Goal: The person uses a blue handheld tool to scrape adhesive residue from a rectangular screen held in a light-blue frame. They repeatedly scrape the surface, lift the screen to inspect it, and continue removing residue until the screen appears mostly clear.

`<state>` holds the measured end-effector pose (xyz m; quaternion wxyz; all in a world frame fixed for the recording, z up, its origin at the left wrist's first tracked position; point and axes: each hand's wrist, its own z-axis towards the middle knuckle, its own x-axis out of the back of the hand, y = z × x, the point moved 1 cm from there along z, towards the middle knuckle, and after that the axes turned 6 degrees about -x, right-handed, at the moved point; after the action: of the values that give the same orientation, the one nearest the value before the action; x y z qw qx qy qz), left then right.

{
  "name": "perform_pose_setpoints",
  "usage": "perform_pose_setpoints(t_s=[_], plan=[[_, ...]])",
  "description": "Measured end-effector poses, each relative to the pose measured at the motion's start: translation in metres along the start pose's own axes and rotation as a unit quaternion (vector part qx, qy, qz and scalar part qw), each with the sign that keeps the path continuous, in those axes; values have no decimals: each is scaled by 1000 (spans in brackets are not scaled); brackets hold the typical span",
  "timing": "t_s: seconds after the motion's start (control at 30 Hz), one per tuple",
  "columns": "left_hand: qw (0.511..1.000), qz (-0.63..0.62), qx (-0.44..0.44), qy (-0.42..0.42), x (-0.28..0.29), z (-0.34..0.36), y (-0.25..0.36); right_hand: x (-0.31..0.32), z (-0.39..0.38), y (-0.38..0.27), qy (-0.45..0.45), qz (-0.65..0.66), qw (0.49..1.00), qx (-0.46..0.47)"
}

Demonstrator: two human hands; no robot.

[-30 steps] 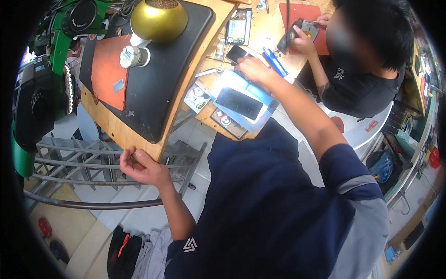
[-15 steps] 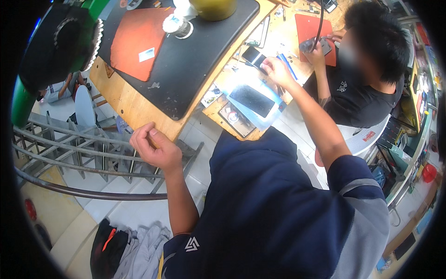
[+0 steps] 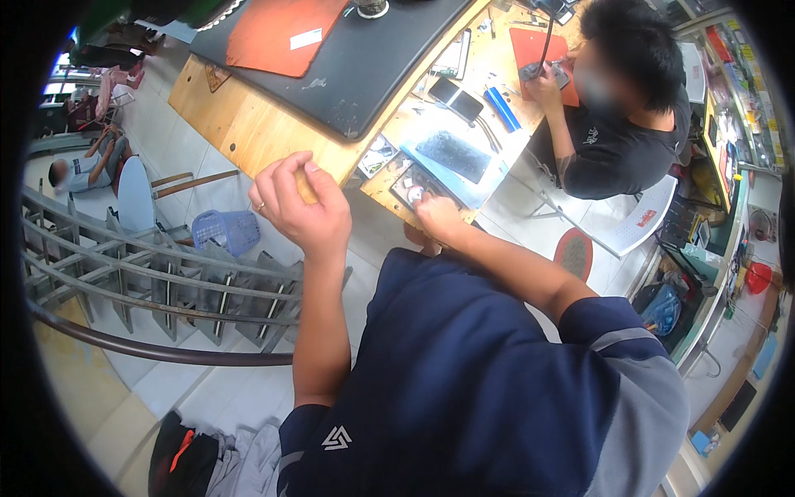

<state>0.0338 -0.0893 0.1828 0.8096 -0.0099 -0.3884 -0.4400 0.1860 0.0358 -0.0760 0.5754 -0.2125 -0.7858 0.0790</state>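
My left hand (image 3: 302,203) is raised beside the near edge of the wooden table (image 3: 199,95), palm up and fingers loosely bent and apart, with nothing visible in it. My right hand (image 3: 440,219) is at the near end of the lower bench, over a shallow grey tray (image 3: 401,189). Its fingers are curled beside a small round whitish piece (image 3: 413,195); what they hold is too small to tell. Just beyond lies a dark phone-sized panel (image 3: 454,155) on a pale blue sheet (image 3: 492,176), under bright light. Farther back rests a black phone (image 3: 457,99).
A blue cylinder (image 3: 502,109) and cables lie right of the phone. An orange mat (image 3: 281,33) covers part of a black mat (image 3: 364,79) on the table. At the right sits a co-worker (image 3: 633,124), hands over another orange mat. Metal railing (image 3: 149,290) runs along the left.
My right hand has left the black phone and moved nearer to the grey tray. My left hand has turned more palm up. The view has shifted, showing more floor at left.
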Motion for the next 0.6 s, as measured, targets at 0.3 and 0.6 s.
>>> perform_pose_setpoints(t_s=[0.3,0.6], plan=[[999,19,-26,-5,0,1,-1,7,77,-21,15,-22,992,-124],[1000,12,-9,19,-5,-2,-1,54,-1,-19,81,62,989,-103]])
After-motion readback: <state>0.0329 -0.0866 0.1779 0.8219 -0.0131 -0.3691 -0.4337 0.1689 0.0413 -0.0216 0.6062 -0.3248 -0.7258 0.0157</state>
